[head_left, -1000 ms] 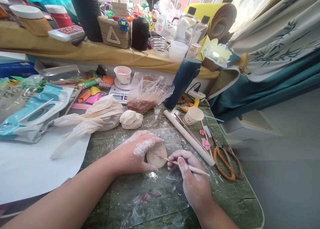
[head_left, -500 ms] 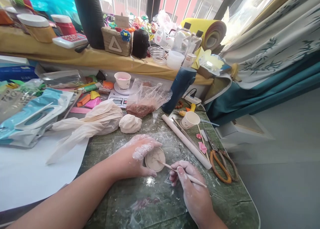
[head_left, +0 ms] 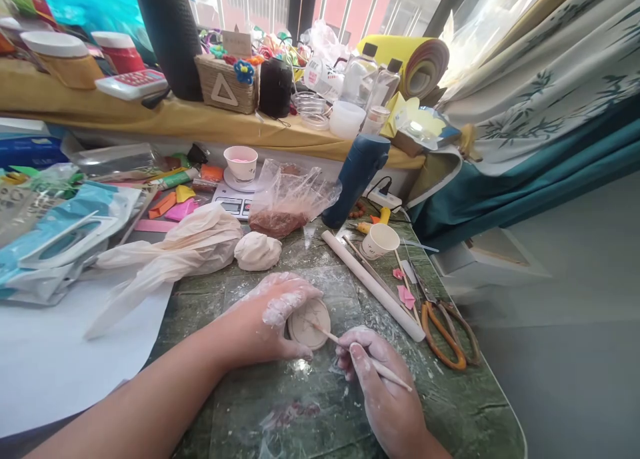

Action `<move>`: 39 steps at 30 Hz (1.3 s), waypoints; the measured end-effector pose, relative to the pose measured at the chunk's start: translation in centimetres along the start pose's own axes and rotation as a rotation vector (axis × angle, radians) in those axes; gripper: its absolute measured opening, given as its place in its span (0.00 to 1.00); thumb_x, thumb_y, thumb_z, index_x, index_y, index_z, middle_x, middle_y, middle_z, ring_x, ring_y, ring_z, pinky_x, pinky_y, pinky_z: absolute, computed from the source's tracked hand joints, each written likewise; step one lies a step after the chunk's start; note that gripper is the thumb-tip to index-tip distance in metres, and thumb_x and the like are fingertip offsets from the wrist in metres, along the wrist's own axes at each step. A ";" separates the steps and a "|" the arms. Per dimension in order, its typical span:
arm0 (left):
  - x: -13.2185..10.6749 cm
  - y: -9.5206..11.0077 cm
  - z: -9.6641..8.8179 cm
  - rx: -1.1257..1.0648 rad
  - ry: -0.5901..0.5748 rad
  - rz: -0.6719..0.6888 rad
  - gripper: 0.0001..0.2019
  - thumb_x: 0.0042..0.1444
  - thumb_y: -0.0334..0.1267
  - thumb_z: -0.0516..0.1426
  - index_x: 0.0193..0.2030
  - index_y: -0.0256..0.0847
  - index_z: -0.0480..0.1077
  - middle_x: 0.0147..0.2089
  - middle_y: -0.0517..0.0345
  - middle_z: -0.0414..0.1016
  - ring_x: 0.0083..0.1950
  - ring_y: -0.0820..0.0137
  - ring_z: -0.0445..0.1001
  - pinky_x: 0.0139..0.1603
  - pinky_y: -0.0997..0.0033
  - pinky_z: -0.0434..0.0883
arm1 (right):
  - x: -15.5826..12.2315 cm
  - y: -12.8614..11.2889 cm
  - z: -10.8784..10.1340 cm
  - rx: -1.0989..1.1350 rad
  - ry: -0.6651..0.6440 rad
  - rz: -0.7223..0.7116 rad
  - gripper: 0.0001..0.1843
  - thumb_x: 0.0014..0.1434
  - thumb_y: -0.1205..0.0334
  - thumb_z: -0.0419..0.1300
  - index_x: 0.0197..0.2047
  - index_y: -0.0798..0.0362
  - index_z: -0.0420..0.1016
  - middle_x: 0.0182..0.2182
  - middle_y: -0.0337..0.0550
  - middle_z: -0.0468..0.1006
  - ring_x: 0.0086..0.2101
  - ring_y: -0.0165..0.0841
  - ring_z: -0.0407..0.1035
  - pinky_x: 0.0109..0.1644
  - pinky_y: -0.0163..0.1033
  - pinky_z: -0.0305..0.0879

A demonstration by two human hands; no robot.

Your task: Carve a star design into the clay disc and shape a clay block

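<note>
A round, pale clay disc lies flat on the table, with faint lines marked on its face and a rim-like line near its edge. Around its left side curves my left hand, dusted with white, fingers along the far edge and thumb at the near edge. My right hand pinches a thin wooden clay modelling tool like a pencil. The tool's pointed tip touches, or hovers just over, the disc's face. Behind my left hand sits a lump of white clay.
Right of the disc lie a white rolling pin, scissors and a paper cup. Farther back stand a blue bottle, a bag of brown clay and a digital scale. A crumpled plastic bag and white paper lie left.
The tool tip has shifted slightly left and up across the disc, with my right hand moving a little lower. My left hand stays around the disc. The camera view has shifted slightly.
</note>
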State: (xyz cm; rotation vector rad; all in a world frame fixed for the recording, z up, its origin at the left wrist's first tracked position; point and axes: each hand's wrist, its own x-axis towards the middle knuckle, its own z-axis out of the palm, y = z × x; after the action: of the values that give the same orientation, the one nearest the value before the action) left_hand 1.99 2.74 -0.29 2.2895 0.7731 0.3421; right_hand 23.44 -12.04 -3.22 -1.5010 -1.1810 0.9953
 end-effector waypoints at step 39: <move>0.1 -0.4 0.1 -0.009 0.004 0.030 0.42 0.44 0.49 0.75 0.67 0.52 0.69 0.66 0.52 0.75 0.69 0.49 0.68 0.72 0.47 0.65 | -0.5 0.0 0.1 0.073 0.140 -0.033 0.15 0.75 0.52 0.54 0.40 0.49 0.77 0.32 0.41 0.75 0.31 0.33 0.71 0.34 0.37 0.70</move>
State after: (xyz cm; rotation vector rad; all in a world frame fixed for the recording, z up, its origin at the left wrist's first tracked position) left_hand 1.90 3.00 -0.63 2.2947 0.7389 0.3631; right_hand 23.22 -12.47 -3.28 -1.4647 -1.0558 0.8873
